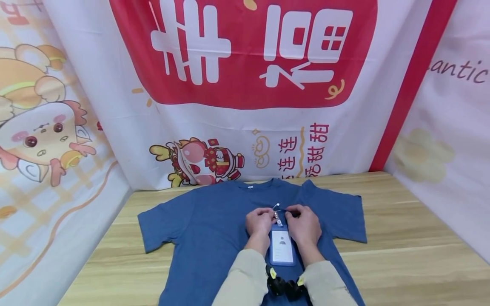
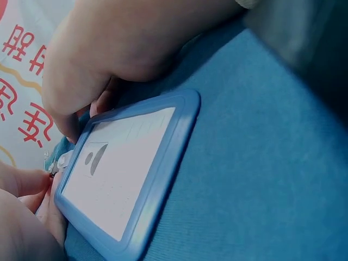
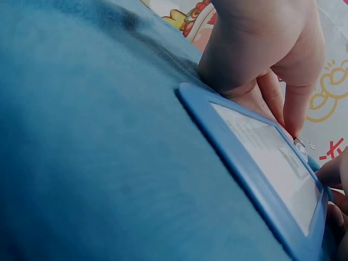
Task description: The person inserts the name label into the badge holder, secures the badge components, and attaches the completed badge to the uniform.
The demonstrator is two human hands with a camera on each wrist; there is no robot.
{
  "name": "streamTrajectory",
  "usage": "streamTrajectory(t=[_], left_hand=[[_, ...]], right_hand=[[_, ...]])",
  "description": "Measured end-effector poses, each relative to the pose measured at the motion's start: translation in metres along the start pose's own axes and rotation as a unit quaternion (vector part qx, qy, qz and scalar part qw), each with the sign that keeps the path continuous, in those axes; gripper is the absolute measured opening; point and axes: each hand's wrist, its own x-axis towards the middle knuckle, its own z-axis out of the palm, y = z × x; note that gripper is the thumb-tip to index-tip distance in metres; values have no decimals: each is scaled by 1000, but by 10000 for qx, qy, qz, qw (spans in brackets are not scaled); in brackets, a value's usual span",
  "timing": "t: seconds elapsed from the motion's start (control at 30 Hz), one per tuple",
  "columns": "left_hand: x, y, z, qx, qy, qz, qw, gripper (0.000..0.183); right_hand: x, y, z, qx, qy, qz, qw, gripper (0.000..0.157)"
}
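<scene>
A blue T-shirt lies spread on the table, its collar toward the back wall. On its chest rests a badge holder in a blue frame, with a white card bearing a grey person icon. At the holder's top is a metal clip with a thin pin standing out. My left hand pinches this clip between thumb and fingers. Just right of it, my right hand pinches a bit of the shirt's cloth by the pin. Whether the pin pierces the cloth, I cannot tell.
The wooden table shows on both sides of the shirt. Behind it hangs a printed cloth with red and white figures; similar cloths hang left and right. Black wrist devices sit close together between the sleeves.
</scene>
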Motion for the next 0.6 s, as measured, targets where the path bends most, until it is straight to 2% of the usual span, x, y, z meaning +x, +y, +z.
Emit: streamTrajectory(t=[0.27,0.6], left_hand=[[-1,1,-4,-276,-249,-125,9992,11],[0,1,-4,-233,-114,-84,9996,12]], right_hand=[[-1,1,2,9,30,-24,10000,14],[0,0,2,60,105,-42,9999,14]])
